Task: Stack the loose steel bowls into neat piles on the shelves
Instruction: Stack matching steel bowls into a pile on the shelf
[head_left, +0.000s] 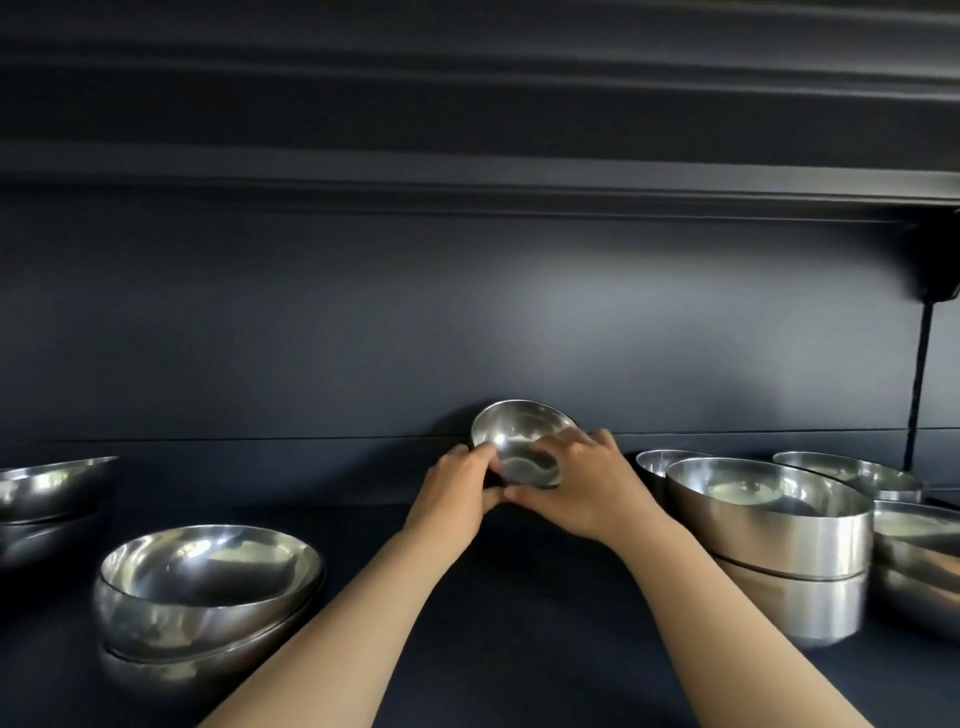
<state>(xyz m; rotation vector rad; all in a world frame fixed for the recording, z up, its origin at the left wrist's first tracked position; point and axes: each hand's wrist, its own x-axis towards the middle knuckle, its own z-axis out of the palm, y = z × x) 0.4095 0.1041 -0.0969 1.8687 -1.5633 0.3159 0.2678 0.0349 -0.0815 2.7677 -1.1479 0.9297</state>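
A small steel bowl is tilted toward me at the back of the dark shelf, near the rear wall. My left hand grips its left rim, and my right hand curls round its right rim; their thumbs meet below the bowl. Two round steel bowls sit nested at the front left. A pile of two straight-walled steel bowls stands at the right.
More nested bowls lie at the far left edge. Further steel bowls and another pile crowd the far right. A black cable runs down the wall at right. An upper shelf hangs overhead.
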